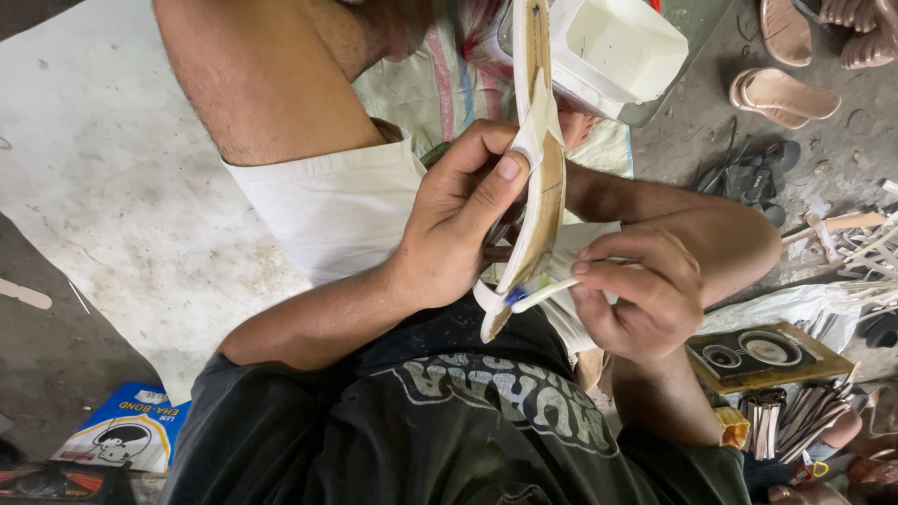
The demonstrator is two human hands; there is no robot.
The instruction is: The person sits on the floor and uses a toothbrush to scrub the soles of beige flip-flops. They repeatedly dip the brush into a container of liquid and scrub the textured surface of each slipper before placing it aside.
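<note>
I sit on the floor with my knees bent. My left hand (pixel 458 229) grips a cream and tan sandal sole (pixel 543 187) that stands on edge in front of me, thumb pressed on its cream strap. My right hand (pixel 645 299) pinches a thin white stick with a blue tip (pixel 538 295). The tip touches the lower end of the sole, near a loop of strap.
A white plastic container (pixel 617 47) stands beyond the sole. Finished sandals (pixel 786 93) and black sandals (pixel 748 178) lie on the floor at the right. Near my right side are a flat box with round pictures (pixel 758 355) and bundled strips (pixel 795 411). A blue box (pixel 122 435) lies at the left.
</note>
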